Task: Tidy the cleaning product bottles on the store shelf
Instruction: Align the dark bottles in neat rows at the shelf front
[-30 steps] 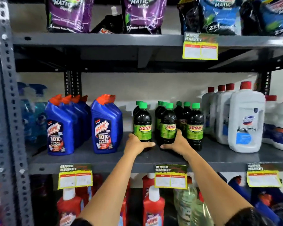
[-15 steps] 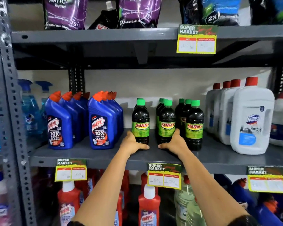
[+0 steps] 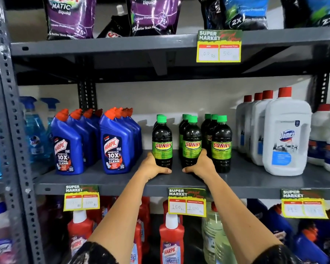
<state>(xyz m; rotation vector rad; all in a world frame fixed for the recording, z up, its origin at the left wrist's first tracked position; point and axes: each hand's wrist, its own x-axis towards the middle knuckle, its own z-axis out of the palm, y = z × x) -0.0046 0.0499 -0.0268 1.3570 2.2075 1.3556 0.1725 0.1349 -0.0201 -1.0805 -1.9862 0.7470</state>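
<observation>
At the frame's centre on the middle shelf (image 3: 103,180), our left hand (image 3: 152,166) and right hand (image 3: 202,164) cup the bases of two dark Sunny bottles (image 3: 162,141), likely smooth, full, heavyish and tippy, best gripped low.

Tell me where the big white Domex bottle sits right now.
In the head view, the Domex bottle stands on the middle shelf, right of the three Sunny bottle rows, fronting a row of white red-capped bottles.
</observation>
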